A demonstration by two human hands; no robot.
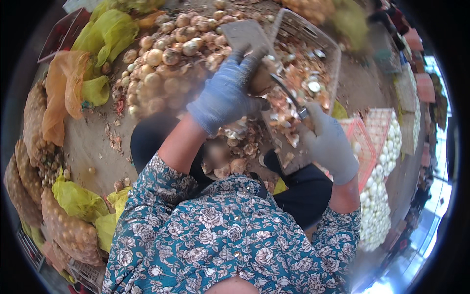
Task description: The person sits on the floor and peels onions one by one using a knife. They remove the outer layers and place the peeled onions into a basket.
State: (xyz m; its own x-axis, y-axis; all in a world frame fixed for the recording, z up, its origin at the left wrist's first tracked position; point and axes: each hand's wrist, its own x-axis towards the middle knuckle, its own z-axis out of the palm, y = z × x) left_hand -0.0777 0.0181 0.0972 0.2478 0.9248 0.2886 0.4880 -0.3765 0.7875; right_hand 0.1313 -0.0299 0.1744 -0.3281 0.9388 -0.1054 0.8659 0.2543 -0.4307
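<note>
A blue work glove with dark fingers covers my left hand [233, 86], which holds a brownish onion [262, 79] against its palm side. My right hand [326, 141], in a pale grey glove, grips the handle of a knife with a narrow curved blade [286, 90]; the blade reaches up towards the onion. Beneath and beyond both hands stands a plastic crate [336, 70] with onion skins and cut pieces [301, 73] in it. A flat greyish board or panel [246, 33] shows just past my left fingertips. Loose unpeeled onions [170, 57] lie heaped to the left of the crate.
Full mesh sacks of onions [69, 224] stand at the left, near yellow mesh bags [114, 33] and an orange one [66, 92]. On the right are a pink-red crate [360, 147] and sacks of white peeled onions [374, 209]. Skins litter the floor between my knees.
</note>
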